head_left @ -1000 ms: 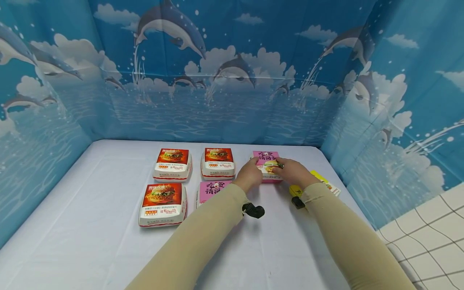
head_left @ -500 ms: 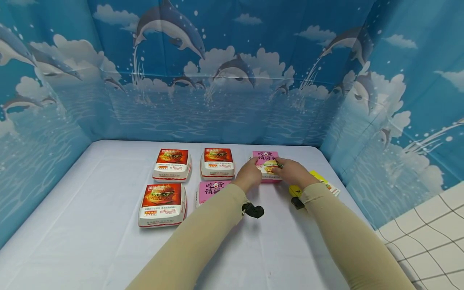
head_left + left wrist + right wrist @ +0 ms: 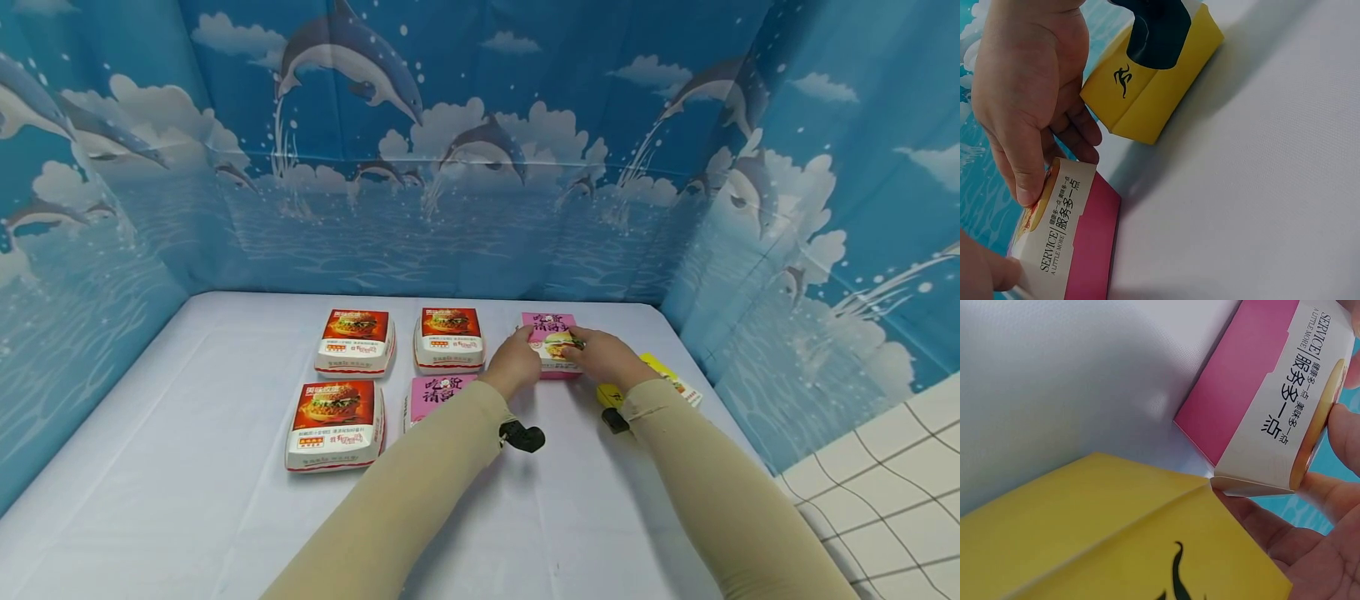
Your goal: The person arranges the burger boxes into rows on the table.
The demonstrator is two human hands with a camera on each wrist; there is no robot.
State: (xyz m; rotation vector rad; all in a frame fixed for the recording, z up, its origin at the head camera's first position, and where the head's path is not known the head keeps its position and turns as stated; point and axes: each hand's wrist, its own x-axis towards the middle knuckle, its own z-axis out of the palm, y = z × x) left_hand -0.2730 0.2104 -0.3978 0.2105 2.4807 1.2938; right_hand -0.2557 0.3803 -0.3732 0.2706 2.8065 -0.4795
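Note:
A pink-and-white burger box (image 3: 550,322) sits at the back right of the table, between both hands. My left hand (image 3: 515,363) grips its left side, thumb on the lid. My right hand (image 3: 611,358) holds the right side, its thumb (image 3: 1027,181) pressing the lid's edge and its other fingers (image 3: 1266,528) down beside the wall. The box's front, printed "SERVICE", shows in both wrist views, pink below and white above. Close to the right hand stands a yellow burger box (image 3: 1147,103), partly hidden by the right wrist in the head view.
Left of the hands, three red-and-white burger boxes stand apart: back left (image 3: 356,342), back middle (image 3: 450,340) and front left (image 3: 336,425). Another pink box (image 3: 438,396) is partly covered by the left sleeve. A dolphin-print curtain (image 3: 450,217) borders the white table (image 3: 187,458).

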